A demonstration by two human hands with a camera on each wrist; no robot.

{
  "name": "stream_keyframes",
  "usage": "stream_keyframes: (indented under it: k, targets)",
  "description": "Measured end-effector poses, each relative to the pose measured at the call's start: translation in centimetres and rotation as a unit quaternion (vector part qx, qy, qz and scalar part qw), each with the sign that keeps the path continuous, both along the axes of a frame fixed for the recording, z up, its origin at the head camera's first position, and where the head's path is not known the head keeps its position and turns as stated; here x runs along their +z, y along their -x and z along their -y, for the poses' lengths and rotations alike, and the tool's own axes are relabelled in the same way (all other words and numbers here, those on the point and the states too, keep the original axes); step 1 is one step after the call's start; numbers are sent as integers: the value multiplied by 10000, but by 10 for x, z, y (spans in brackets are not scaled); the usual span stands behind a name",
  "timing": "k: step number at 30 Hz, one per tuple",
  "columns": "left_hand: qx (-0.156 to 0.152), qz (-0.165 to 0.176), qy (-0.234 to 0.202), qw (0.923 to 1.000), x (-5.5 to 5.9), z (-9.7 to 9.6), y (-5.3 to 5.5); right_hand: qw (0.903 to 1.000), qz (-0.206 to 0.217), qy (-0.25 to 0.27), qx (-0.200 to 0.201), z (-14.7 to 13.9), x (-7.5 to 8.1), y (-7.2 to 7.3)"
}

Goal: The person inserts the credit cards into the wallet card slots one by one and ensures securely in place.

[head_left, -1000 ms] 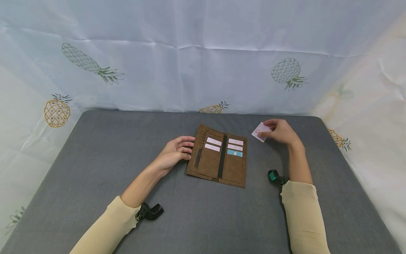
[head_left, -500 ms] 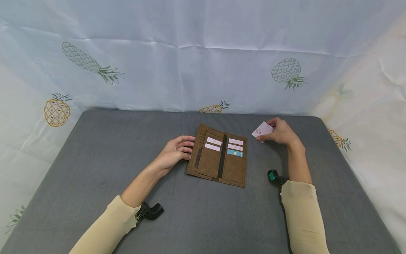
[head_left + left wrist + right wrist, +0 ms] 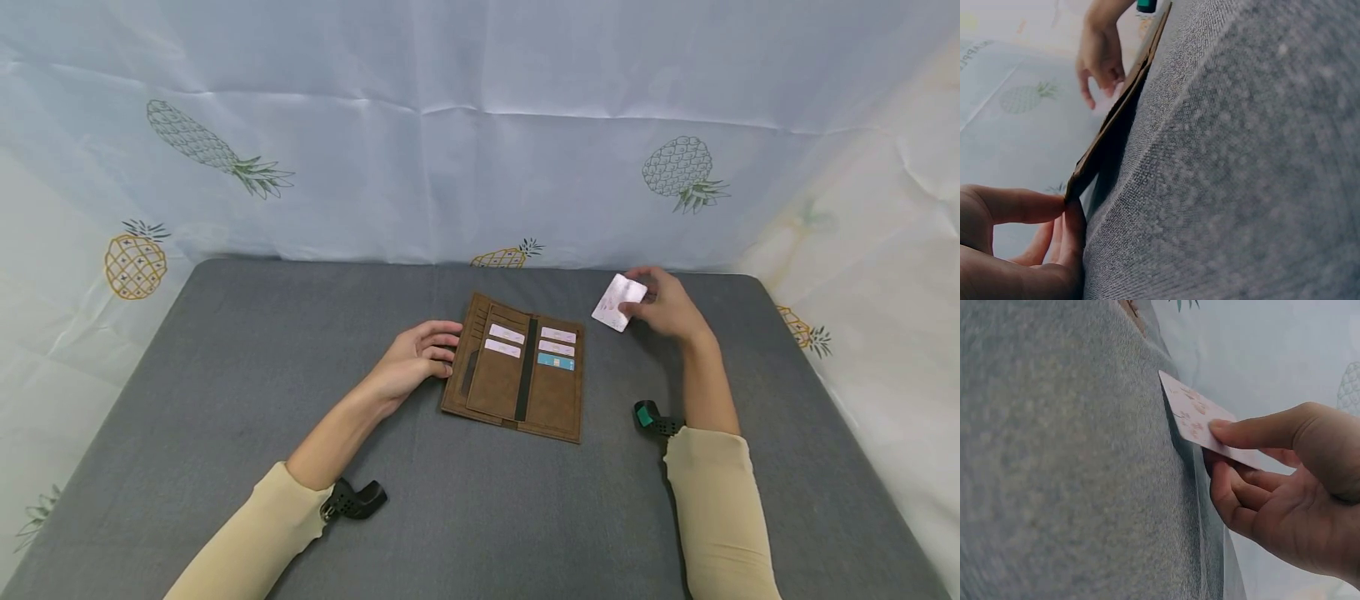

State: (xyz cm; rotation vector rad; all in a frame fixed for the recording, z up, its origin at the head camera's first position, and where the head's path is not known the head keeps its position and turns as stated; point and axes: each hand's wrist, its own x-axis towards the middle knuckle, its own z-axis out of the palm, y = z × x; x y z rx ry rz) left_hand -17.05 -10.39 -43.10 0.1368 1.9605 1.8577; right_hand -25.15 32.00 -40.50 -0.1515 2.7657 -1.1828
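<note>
An open brown wallet (image 3: 491,392) lies on the grey table, with pale pink cards (image 3: 557,334) and one blue card (image 3: 555,362) in its slots. My left hand (image 3: 412,358) is at its left edge; in the left wrist view, thumb (image 3: 1029,206) and fingers pinch that edge, which is raised off the cloth. To the right of the wallet, my right hand (image 3: 666,308) holds a pink card (image 3: 618,302) with a floral print. The right wrist view shows the thumb on the card's printed face (image 3: 1191,412) and the fingers underneath, the card tilted above the table.
A grey cloth-covered table (image 3: 480,517) spreads under both arms. White-blue curtains (image 3: 450,183) with pineapple prints hang behind and at the sides. Black wrist devices (image 3: 358,500) sit by both sleeves.
My right hand has moved slightly away toward the table's back edge, and the pink card has turned in its fingers, standing more upright. The left hand and wallet stay put.
</note>
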Motion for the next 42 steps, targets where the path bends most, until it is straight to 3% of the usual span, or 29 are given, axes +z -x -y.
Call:
stream_keyframes:
  k: [5,10,25,42]
  targets:
    - [-1,-7,-6,10000,0,0,0,9988,-6,467,-113,4,-1,2]
    - [2,-4,4,10000,0,0,0,9979,65,618,-191,15,0,4]
    - [1,-26,28,10000,-1,1,-1,9900,51,1411,-34,55,10,-3]
    - [18,23,23,10000,0,-1,0,9870,89,1568,339,90,9,-5]
